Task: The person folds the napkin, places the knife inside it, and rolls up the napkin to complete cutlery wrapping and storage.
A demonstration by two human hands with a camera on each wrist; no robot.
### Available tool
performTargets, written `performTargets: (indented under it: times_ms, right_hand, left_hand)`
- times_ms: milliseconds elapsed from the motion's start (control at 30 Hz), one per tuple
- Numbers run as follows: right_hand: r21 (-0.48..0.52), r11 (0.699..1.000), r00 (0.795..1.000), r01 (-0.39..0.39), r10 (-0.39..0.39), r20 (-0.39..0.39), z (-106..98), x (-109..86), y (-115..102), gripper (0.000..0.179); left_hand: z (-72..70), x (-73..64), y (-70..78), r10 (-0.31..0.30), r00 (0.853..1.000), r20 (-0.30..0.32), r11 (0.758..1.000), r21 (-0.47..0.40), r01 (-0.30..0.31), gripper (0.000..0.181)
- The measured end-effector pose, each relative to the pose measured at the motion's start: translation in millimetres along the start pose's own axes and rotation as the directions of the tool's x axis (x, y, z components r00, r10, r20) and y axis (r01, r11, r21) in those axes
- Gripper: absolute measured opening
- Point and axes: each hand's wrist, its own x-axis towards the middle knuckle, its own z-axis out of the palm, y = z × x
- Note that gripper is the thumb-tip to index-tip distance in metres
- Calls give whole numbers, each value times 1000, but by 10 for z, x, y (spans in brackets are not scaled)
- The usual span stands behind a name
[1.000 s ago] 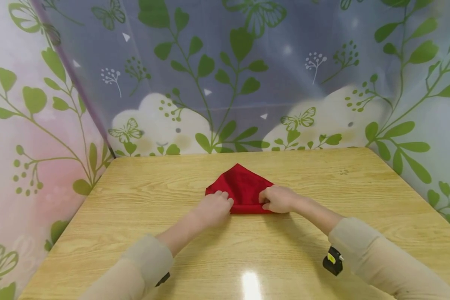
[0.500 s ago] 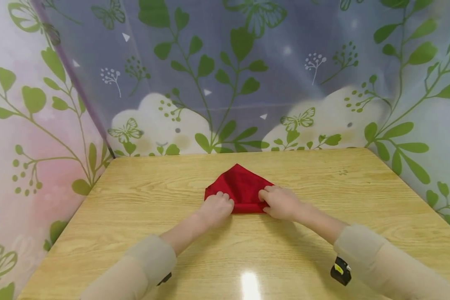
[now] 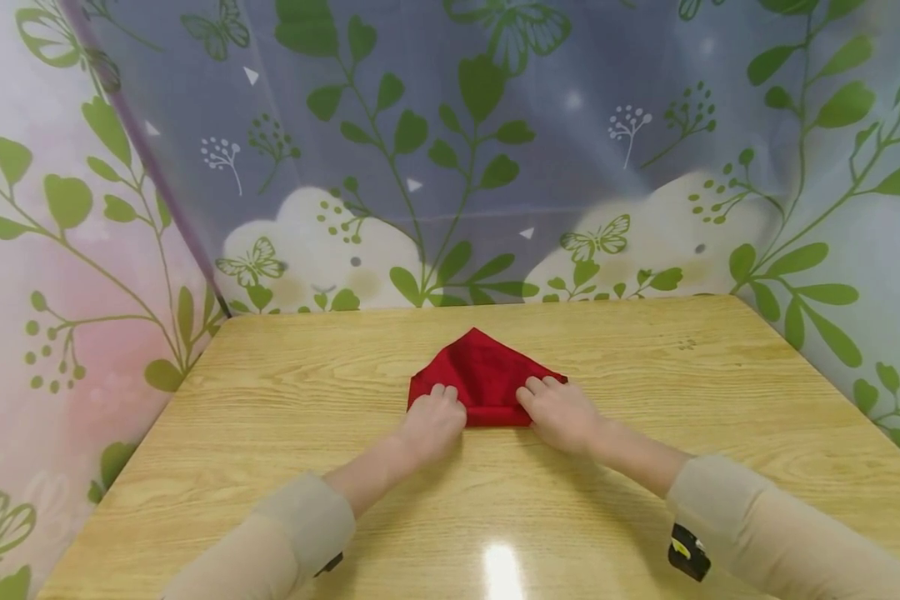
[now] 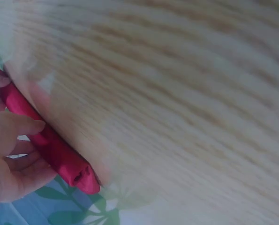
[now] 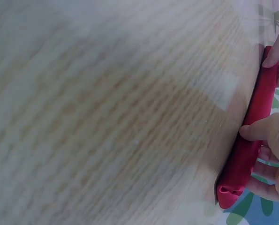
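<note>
A red cloth (image 3: pixel 482 367) lies on the table, its far part a flat pointed triangle and its near edge rolled into a tube. My left hand (image 3: pixel 433 423) grips the left part of the roll. My right hand (image 3: pixel 564 415) holds the right part the same way. In the left wrist view the left thumb presses the near side of the rolled cloth (image 4: pixel 59 152), with the other fingers behind it. The right wrist view has the right thumb on the near side of the roll (image 5: pixel 245 161), whose spiral end shows below.
The wood-grain table (image 3: pixel 330 358) reaches back to a fabric backdrop (image 3: pixel 435 167) printed with leaves and butterflies. Side panels (image 3: pixel 67 275) of similar print stand left and right. A black device (image 3: pixel 688 552) sits under the right sleeve.
My right hand has shifted its fingers on the roll and turned slightly, so the cloth's right corner now shows. The left hand has barely moved.
</note>
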Motion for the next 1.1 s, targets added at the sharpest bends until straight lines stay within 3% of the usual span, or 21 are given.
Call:
performTargets:
  times_ms: [133, 333, 533, 733, 967, 1100]
  right_hand:
    - [-31, 999, 999, 21, -22, -31, 18, 7, -2, 11]
    - [-5, 1000, 1000, 11, -11, 21, -2, 38, 25, 11]
    - [31, 999, 997, -12, 9, 80, -5, 48, 52, 16]
    - [55, 998, 996, -32, 27, 82, 6, 66, 53, 18]
    - [82, 996, 995, -38, 30, 95, 8, 85, 55, 15]
    - [98, 995, 995, -31, 22, 92, 8, 98, 69, 15]
  left_hand:
    - [29, 4, 19, 12, 1000, -7, 998, 69, -11, 15]
    - [70, 22, 2, 0, 1000, -14, 997, 79, 2, 14]
    - [76, 33, -21, -15, 1000, -1, 1000, 9, 15, 10]
    - [60, 49, -50, -19, 1000, 3, 999, -40, 20, 14]
    - [55, 75, -91, -20, 997, 79, 993, -118, 29, 12]
    - [53, 66, -88, -15, 997, 77, 994, -108, 23, 10]
